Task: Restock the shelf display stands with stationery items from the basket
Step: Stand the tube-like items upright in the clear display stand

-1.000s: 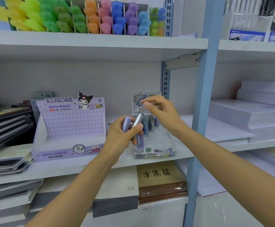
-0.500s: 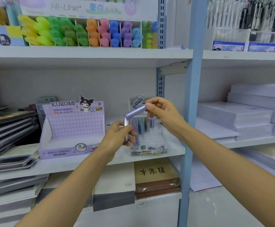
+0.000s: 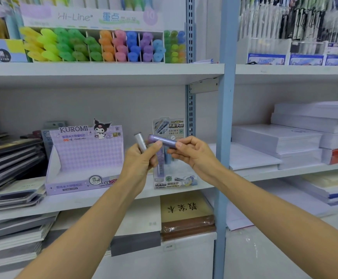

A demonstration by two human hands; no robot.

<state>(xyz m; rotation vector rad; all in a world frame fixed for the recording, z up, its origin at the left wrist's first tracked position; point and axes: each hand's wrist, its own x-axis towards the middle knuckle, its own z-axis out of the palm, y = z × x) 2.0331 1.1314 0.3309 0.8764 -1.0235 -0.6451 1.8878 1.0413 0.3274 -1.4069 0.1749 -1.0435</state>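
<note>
Grips a silver tube tilted in the left hand, pinches a purple tube nearly level in the right hand, hands close together, right in front of the clear stand on the shelf, beside the Kuromi box.

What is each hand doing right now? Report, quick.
Left hand: closed, gripping a silver tube.
Right hand: closed, pinching a purple tube.
</note>
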